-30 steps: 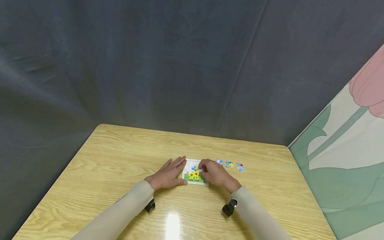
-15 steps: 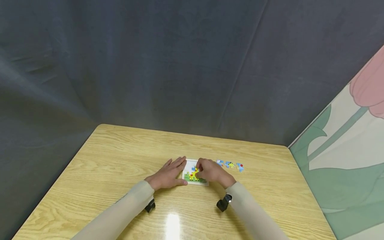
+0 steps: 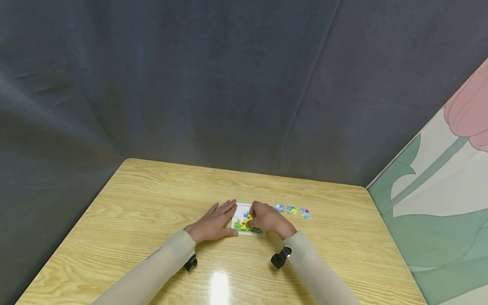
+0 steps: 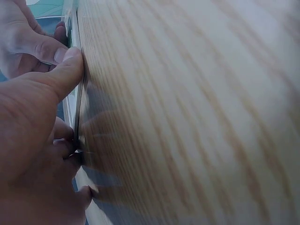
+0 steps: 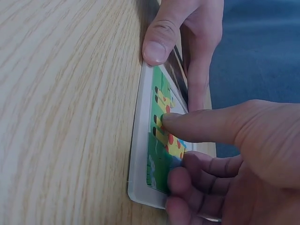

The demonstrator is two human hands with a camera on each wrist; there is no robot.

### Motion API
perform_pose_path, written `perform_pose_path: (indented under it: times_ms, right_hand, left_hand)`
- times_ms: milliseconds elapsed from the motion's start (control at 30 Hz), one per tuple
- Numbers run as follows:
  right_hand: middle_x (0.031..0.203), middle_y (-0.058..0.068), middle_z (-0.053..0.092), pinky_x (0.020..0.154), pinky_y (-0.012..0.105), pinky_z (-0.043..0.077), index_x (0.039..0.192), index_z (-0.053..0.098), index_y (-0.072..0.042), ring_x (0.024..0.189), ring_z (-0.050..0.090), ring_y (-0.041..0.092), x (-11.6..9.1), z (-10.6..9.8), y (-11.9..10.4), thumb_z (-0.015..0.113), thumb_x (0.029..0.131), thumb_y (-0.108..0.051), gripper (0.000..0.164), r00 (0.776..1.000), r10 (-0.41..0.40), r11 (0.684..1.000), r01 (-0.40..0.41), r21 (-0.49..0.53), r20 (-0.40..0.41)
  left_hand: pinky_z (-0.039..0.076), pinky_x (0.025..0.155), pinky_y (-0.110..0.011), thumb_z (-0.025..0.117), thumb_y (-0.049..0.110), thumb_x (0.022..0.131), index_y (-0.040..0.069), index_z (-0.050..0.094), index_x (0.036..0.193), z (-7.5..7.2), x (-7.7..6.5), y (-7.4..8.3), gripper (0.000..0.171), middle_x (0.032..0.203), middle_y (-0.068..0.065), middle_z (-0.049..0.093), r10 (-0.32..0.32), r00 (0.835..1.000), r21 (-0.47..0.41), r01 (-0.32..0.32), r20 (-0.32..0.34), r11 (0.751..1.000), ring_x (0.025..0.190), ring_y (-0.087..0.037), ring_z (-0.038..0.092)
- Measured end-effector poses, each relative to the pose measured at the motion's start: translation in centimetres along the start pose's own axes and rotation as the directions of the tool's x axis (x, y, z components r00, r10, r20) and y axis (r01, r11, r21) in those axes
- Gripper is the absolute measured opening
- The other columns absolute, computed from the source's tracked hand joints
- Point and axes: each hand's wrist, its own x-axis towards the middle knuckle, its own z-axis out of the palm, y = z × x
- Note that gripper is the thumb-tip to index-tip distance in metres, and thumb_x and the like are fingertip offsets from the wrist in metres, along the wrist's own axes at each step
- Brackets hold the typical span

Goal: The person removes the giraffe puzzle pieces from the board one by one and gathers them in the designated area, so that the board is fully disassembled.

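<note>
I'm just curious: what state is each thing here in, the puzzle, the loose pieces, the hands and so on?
Puzzle: partly filled; some white still bare
Frame: lying on the table
Loose pieces: not fitted, on the table right of the frame
Left hand: spread, thumb on the frame
Right hand: fingers bent over the puzzle; whether it holds a piece is hidden
Curtain: hanging behind the table

"Where's the left grip (image 3: 212,223)?"

"Lower middle of the head view: fingers (image 3: 228,208) straight, thumb (image 3: 229,232) set apart."

"And the right grip (image 3: 269,219)?"

"Just right of it, fingers curled. The left forearm (image 3: 152,271) and right forearm (image 3: 320,271) slant up from the bottom edge."
</note>
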Motion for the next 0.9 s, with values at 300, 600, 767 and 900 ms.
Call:
perform_pose_path:
  times_ms: [300, 600, 767, 900]
  right_hand:
    - [0.093, 0.005, 0.062, 0.068, 0.032, 0.043, 0.109, 0.062, -0.005, 0.077, 0.053, 0.019, -0.27, 0.08, 0.18, 0.086, 0.092, -0.015, 0.031, 1.0, 0.002, 0.997, -0.001, 0.073, -0.008]
    - [0.088, 0.005, 0.062, 0.064, 0.031, 0.043, 0.105, 0.061, -0.006, 0.071, 0.053, 0.017, 0.21, 0.47, 0.34, 0.086, 0.092, -0.018, 0.03, 1.0, 0.0, 0.999, -0.001, 0.041, 0.007]
    - [0.085, 0.006, 0.062, 0.06, 0.03, 0.043, 0.106, 0.06, -0.006, 0.06, 0.051, 0.016, 0.12, 0.28, -0.02, 0.084, 0.094, -0.018, 0.03, 0.999, 0.013, 0.999, -0.015, 0.051, 0.039]
    - [0.082, 0.006, 0.063, 0.059, 0.03, 0.044, 0.109, 0.061, -0.006, 0.058, 0.051, 0.016, -0.01, 0.2, -0.31, 0.084, 0.094, -0.018, 0.03, 0.999, 0.024, 0.999, -0.027, 0.047, 0.044]
  left_hand:
    - [0.006, 0.138, -0.06, 0.065, 0.051, 0.104, 0.003, 0.022, 0.169, 0.66, 0.4, -0.64, 0.092, 0.182, -0.01, 0.009, -0.004, 1.0, 0.006, 0.004, -0.006, 1.0, 0.17, -0.032, 0.011]
    - [0.005, 0.138, -0.058, 0.064, 0.053, 0.104, 0.004, 0.022, 0.17, 0.8, 0.41, -0.7, 0.093, 0.182, -0.008, 0.009, -0.017, 1.0, 0.003, 0.017, -0.004, 1.0, 0.17, -0.03, 0.011]
    - [0.005, 0.138, -0.058, 0.064, 0.054, 0.104, 0.005, 0.021, 0.17, 0.89, 0.5, -0.84, 0.093, 0.182, -0.006, 0.007, -0.019, 1.0, -0.001, 0.019, 0.0, 1.0, 0.17, -0.029, 0.01]
    - [0.005, 0.138, -0.059, 0.064, 0.054, 0.104, 0.005, 0.021, 0.17, 0.91, 0.54, -0.91, 0.093, 0.182, -0.006, 0.007, -0.019, 1.0, 0.004, 0.019, -0.001, 1.0, 0.17, -0.029, 0.009]
